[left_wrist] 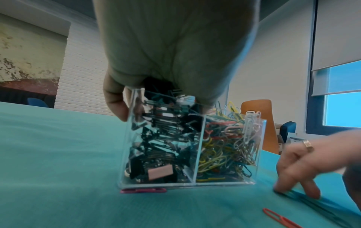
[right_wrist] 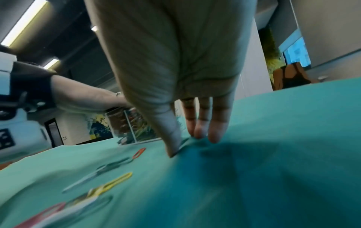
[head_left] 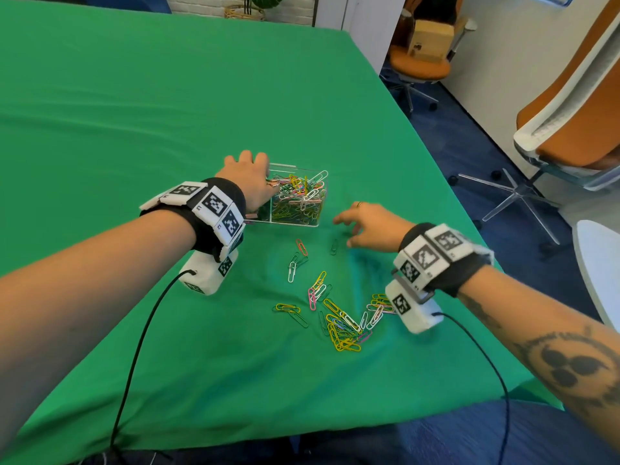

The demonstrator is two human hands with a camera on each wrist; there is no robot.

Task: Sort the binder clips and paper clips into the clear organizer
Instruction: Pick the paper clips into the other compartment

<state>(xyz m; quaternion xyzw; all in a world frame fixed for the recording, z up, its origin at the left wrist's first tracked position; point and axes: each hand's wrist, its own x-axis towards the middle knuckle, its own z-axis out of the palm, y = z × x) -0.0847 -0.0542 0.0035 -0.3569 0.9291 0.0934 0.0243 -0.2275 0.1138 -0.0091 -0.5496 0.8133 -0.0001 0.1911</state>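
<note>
The clear organizer (head_left: pixel 297 209) stands mid-table; its left compartment holds binder clips (left_wrist: pixel 160 138), its right one coloured paper clips (left_wrist: pixel 224 151). My left hand (head_left: pixel 250 177) grips the organizer's top from above, thumb (left_wrist: pixel 117 108) down the left wall. My right hand (head_left: pixel 349 229) is just right of the organizer, straight fingertips (right_wrist: pixel 203 129) and thumb down on the cloth at a dark green paper clip (head_left: pixel 334 246). Loose paper clips (head_left: pixel 339 317) lie scattered nearer to me. A pink clip (left_wrist: pixel 143 190) lies at the organizer's front edge.
A green cloth (head_left: pixel 151 112) covers the table; its right edge runs diagonally past my right wrist. Orange office chairs (head_left: pixel 577 129) stand on the floor to the right. A red clip (head_left: pixel 301 246) and a white one lie between my hands.
</note>
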